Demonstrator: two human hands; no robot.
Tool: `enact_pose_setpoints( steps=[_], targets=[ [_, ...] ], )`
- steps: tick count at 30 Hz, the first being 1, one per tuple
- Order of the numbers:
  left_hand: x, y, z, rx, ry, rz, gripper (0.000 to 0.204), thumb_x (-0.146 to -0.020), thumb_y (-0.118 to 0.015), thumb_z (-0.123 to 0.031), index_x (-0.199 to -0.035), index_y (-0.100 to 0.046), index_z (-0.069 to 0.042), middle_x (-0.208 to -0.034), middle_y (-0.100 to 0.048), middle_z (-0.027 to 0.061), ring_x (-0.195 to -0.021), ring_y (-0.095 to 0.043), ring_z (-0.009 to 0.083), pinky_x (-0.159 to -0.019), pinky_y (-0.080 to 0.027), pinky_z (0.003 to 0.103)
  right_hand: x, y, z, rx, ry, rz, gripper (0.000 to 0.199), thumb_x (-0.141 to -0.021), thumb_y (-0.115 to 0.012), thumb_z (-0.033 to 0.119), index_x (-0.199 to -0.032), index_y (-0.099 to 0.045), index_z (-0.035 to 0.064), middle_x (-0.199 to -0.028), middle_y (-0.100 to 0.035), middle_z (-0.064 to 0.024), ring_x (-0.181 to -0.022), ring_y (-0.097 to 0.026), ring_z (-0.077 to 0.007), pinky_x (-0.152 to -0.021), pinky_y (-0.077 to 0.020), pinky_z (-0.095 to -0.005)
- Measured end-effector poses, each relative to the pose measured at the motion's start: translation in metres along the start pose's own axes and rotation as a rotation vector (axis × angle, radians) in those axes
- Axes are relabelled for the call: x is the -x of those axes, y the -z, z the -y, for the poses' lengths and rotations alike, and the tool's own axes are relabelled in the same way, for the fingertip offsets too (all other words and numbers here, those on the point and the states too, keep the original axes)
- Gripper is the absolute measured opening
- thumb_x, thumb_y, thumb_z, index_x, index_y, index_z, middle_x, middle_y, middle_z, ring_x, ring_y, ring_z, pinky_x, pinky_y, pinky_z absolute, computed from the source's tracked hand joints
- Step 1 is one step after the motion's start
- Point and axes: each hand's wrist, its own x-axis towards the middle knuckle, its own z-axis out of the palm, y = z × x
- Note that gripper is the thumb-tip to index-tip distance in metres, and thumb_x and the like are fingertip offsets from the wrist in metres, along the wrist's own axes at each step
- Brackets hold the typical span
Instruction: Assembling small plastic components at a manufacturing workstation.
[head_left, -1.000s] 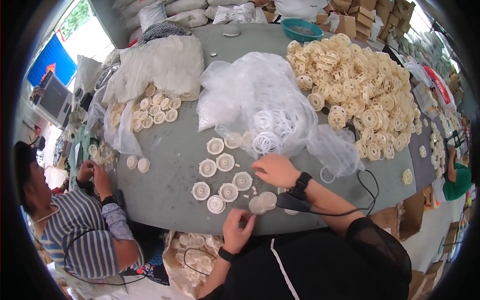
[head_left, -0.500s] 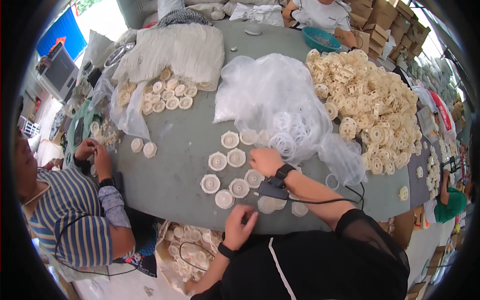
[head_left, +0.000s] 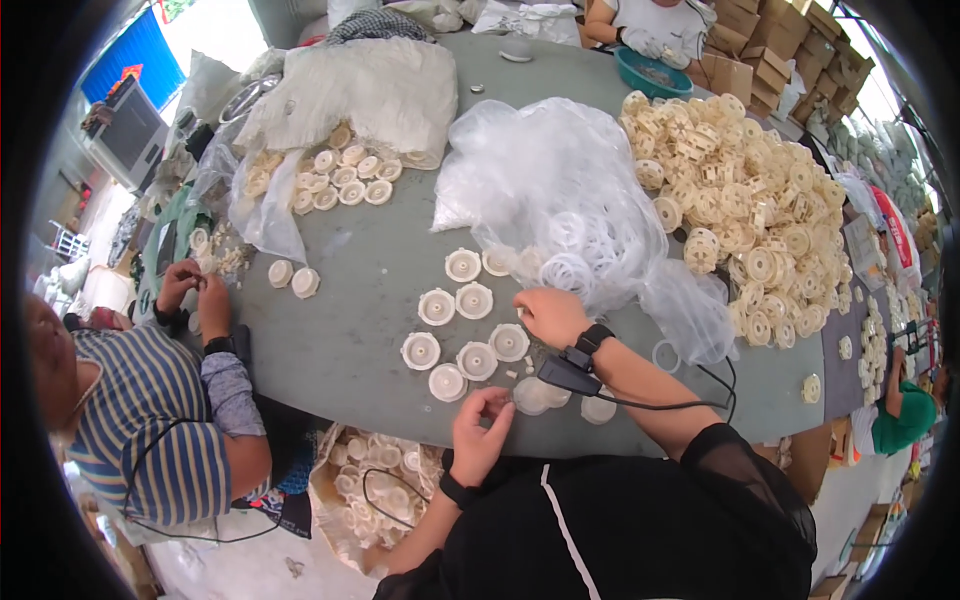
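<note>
Cream plastic discs lie in a loose cluster on the grey-green counter, just in front of the person. From the head view, the right hand rests curled beside the clear bag of white rings, its grip loose; whether it holds anything, I cannot tell. The left hand pinches something small at the counter's near edge. These discs look light and stiff, best lifted by the rim.

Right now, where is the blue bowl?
In the head view, the blue bowl sits at the table's far edge, right of centre, before a co-worker's gloved hands, beside cardboard boxes.
</note>
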Motion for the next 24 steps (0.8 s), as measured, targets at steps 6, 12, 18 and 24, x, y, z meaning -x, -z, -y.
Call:
enact_pose_setpoints(
  steps=[6,12,18,24],
  targets=[
    [0.007,0.000,0.008,-0.073,-0.042,-0.055,0.022,-0.080,-0.062,-0.008,-0.102,-0.057,-0.004,-0.083,-0.056,0.0021,-0.074,-0.053,0.0092,-0.068,-0.045,0.023,-0.001,-0.009,0.001,0.203,-0.018,0.111,0.013,-0.075,-0.050,0.012,-0.080,-0.058,0.0031,-0.081,-0.060,-0.0182,-0.076,-0.059,-0.0345,-0.065,-0.0463,-0.0453],
    [0.005,-0.008,0.006,-0.016,-0.025,0.031,0.021,-0.082,-0.060,-0.010,-0.102,-0.056,-0.004,-0.083,-0.055,0.0011,-0.074,-0.052,0.0085,-0.066,-0.043,0.023,0.002,-0.011,-0.012,0.083,0.040,0.046,0.019,-0.072,-0.060,0.019,-0.087,-0.056,0.0076,-0.085,-0.057,-0.0124,-0.082,-0.056,-0.0319,-0.068,-0.0453,-0.0419],
    [0.006,-0.003,-0.001,-0.093,-0.024,0.011,0.022,-0.082,-0.060,-0.012,-0.102,-0.056,-0.003,-0.082,-0.055,0.0020,-0.072,-0.051,0.0092,-0.065,-0.043,0.024,-0.002,-0.009,-0.005,0.062,0.025,0.083,0.018,-0.071,-0.063,0.017,-0.084,-0.055,0.0079,-0.082,-0.058,-0.0114,-0.076,-0.058,-0.0302,-0.065,-0.0455,-0.0399],
    [-0.001,-0.004,0.009,0.077,0.025,-0.071,0.021,-0.084,-0.059,-0.009,-0.103,-0.055,-0.003,-0.087,-0.056,-0.0013,-0.075,-0.051,0.0055,-0.068,-0.044,0.021,0.027,0.029,0.024,-0.278,-0.082,0.005,0.020,-0.073,-0.063,0.019,-0.080,-0.054,0.0036,-0.070,-0.058,-0.0099,-0.066,-0.057,-0.0255,-0.060,-0.0439,-0.0342]
  ],
)
